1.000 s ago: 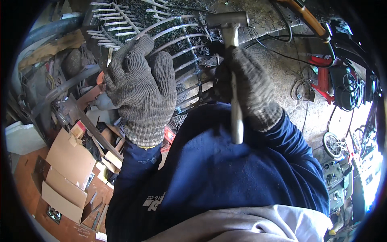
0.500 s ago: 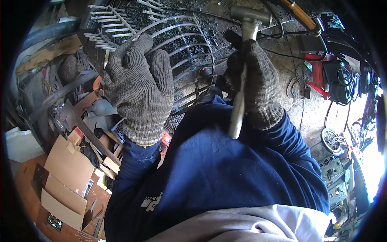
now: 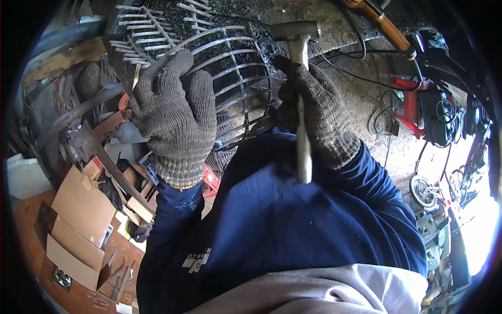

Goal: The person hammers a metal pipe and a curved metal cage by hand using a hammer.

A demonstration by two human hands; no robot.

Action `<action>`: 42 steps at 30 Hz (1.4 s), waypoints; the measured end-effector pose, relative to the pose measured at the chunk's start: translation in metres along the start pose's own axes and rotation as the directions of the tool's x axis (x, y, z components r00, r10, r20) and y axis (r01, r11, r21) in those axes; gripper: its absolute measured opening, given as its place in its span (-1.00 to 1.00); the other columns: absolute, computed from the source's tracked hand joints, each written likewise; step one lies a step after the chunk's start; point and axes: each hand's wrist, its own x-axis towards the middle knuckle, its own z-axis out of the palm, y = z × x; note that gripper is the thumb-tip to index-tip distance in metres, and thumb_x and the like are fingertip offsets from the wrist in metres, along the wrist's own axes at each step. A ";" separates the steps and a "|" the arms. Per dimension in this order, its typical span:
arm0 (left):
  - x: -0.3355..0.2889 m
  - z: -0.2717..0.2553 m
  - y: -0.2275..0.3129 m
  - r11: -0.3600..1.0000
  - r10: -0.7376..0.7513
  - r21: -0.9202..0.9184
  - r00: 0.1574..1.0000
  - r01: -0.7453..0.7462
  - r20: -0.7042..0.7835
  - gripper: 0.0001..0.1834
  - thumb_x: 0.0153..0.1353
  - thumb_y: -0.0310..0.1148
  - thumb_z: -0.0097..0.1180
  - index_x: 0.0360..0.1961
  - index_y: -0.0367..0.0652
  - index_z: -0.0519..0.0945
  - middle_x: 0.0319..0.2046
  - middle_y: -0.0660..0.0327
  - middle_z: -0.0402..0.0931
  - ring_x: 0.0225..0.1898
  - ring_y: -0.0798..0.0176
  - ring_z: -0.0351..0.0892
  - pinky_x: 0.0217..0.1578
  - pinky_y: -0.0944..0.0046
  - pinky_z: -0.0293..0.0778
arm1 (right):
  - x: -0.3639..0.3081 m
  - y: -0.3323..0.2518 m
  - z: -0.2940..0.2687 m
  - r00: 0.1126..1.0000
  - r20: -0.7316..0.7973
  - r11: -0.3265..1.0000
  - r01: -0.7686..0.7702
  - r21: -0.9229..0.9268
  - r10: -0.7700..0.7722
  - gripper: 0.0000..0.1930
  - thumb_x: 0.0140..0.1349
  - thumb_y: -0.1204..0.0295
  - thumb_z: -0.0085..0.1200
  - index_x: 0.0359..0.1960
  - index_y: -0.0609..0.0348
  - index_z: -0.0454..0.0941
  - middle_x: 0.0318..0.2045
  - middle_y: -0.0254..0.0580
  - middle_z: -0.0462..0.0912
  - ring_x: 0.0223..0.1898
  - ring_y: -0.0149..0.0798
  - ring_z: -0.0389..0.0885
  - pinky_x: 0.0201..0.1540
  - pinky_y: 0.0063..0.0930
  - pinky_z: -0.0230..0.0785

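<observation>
My left hand (image 3: 175, 123), in a grey-brown knitted glove, is closed with bent fingers at the left end of a curved metal grille (image 3: 240, 78). The grille's bowed rods cross a welded spine and run out from under the glove; the fingertips are hidden. In my right hand (image 3: 329, 115), gloved alike, a hammer (image 3: 303, 144) is gripped by its pale handle. Its dark head points away from me, above the grille's right end. The handle's butt hangs down in front of my dark blue sweatshirt.
Branched metal pieces (image 3: 141, 34) lie on a dark, grit-strewn surface at the far left. An orange-handled tool (image 3: 387, 29) with a cable is at the far right. Opened cardboard boxes (image 3: 83, 209) stand lower left. A red-and-black machine (image 3: 410, 107) and a small wheel (image 3: 424, 191) are on the right.
The hammer and my right hand have shifted left, and the handle stands more upright. My left hand has moved slightly left and nearer to me.
</observation>
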 end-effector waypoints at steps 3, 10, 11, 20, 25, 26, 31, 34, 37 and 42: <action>-0.001 0.001 -0.002 0.997 -0.029 -0.074 1.000 0.028 -0.010 -0.68 0.25 -0.25 0.29 0.01 -0.07 0.65 0.01 0.11 0.59 0.09 -0.01 0.54 0.16 -0.06 0.37 | 0.008 -0.011 -0.009 0.999 0.028 0.983 0.041 -0.178 -0.036 -0.48 0.46 0.17 0.12 0.33 0.18 0.40 -0.41 -0.34 0.52 -0.52 -0.42 0.52 -0.46 -0.57 0.43; 0.001 -0.004 0.002 0.998 -0.056 -0.035 0.998 0.055 -0.032 -0.67 0.23 -0.25 0.32 -0.01 -0.09 0.67 -0.03 0.13 0.61 0.07 0.01 0.56 0.18 -0.04 0.39 | 0.001 -0.071 -0.046 0.958 0.258 0.728 0.265 -0.633 -0.125 -0.49 0.44 0.26 0.15 0.31 0.26 0.39 -0.23 -0.15 0.67 -0.28 -0.35 0.73 -0.22 -0.40 0.59; 0.000 -0.003 0.002 0.997 -0.063 -0.057 0.997 0.061 -0.041 -0.67 0.22 -0.24 0.33 -0.01 -0.09 0.67 -0.04 0.12 0.61 0.06 0.01 0.56 0.17 -0.03 0.40 | 0.006 -0.077 -0.056 0.934 0.282 0.506 0.357 -0.785 -0.221 -0.51 0.41 0.24 0.19 0.26 0.23 0.44 -0.23 -0.13 0.68 -0.28 -0.30 0.73 -0.21 -0.37 0.59; -0.003 -0.001 0.007 0.991 -0.134 -0.030 0.985 0.131 -0.110 -0.64 0.17 -0.15 0.37 -0.04 -0.03 0.68 -0.08 0.20 0.65 -0.01 0.06 0.61 0.10 0.00 0.42 | 0.040 -0.181 -0.012 0.482 0.873 -0.750 0.605 -0.268 0.076 -0.54 0.20 0.18 0.35 0.12 -0.01 0.62 -0.24 -0.10 0.73 -0.21 -0.04 0.75 -0.16 -0.17 0.60; 0.002 -0.008 0.007 0.987 -0.162 -0.033 0.980 0.159 -0.114 -0.67 0.10 -0.30 0.41 -0.08 -0.03 0.68 -0.11 0.16 0.67 -0.04 0.03 0.61 0.03 0.02 0.43 | 0.047 -0.207 0.033 0.390 0.861 -0.776 0.631 0.008 0.326 -0.53 0.12 0.27 0.31 0.11 -0.03 0.63 -0.34 -0.19 0.67 -0.27 -0.06 0.71 -0.22 -0.22 0.59; 0.001 -0.007 0.006 0.986 -0.161 -0.069 0.977 0.153 -0.138 -0.68 0.10 -0.30 0.40 -0.10 -0.04 0.69 -0.11 0.16 0.67 -0.04 0.02 0.61 0.02 0.02 0.43 | 0.046 -0.210 0.042 0.411 0.846 -0.822 0.567 0.055 0.340 -0.54 0.11 0.28 0.31 0.09 -0.03 0.63 -0.36 -0.21 0.65 -0.29 -0.07 0.71 -0.23 -0.23 0.59; -0.003 -0.014 0.011 0.966 -0.207 -0.196 0.961 0.170 -0.185 -0.73 0.10 -0.31 0.39 -0.15 -0.06 0.68 -0.12 0.13 0.65 -0.06 0.01 0.62 0.01 0.03 0.45 | 0.092 -0.215 0.017 0.390 0.852 -0.832 0.547 0.089 0.348 -0.66 0.16 0.26 0.27 -0.01 -0.07 0.65 -0.44 -0.26 0.59 -0.32 -0.11 0.70 -0.27 -0.25 0.57; 0.004 -0.017 0.014 0.963 -0.226 -0.183 0.962 0.197 -0.153 -0.72 0.11 -0.30 0.38 -0.14 -0.07 0.68 -0.11 0.14 0.63 -0.05 -0.01 0.61 -0.01 0.01 0.47 | 0.080 -0.223 0.010 0.480 0.835 -0.789 0.607 -0.095 0.269 -0.70 0.21 0.24 0.25 -0.03 -0.05 0.66 -0.43 -0.23 0.62 -0.31 -0.08 0.70 -0.27 -0.24 0.57; 0.005 -0.024 0.012 0.965 -0.216 -0.181 0.967 0.189 -0.138 -0.70 0.11 -0.29 0.38 -0.12 -0.08 0.69 -0.09 0.15 0.61 -0.04 -0.02 0.60 0.00 0.00 0.48 | 0.039 -0.207 0.021 0.602 0.788 -0.739 0.588 -0.330 0.127 -0.69 0.26 0.21 0.25 -0.02 0.03 0.66 -0.39 -0.17 0.68 -0.31 -0.03 0.71 -0.24 -0.21 0.58; 0.001 -0.020 0.014 0.964 -0.245 -0.133 0.966 0.232 -0.089 -0.67 0.17 -0.17 0.34 -0.08 -0.04 0.66 -0.07 0.15 0.58 0.00 -0.01 0.56 0.07 -0.08 0.39 | -0.007 -0.159 0.006 0.792 0.560 -0.168 0.534 -0.829 -0.242 -0.63 0.26 0.20 0.32 -0.04 0.19 0.63 -0.33 -0.01 0.72 -0.25 0.04 0.73 -0.20 -0.14 0.56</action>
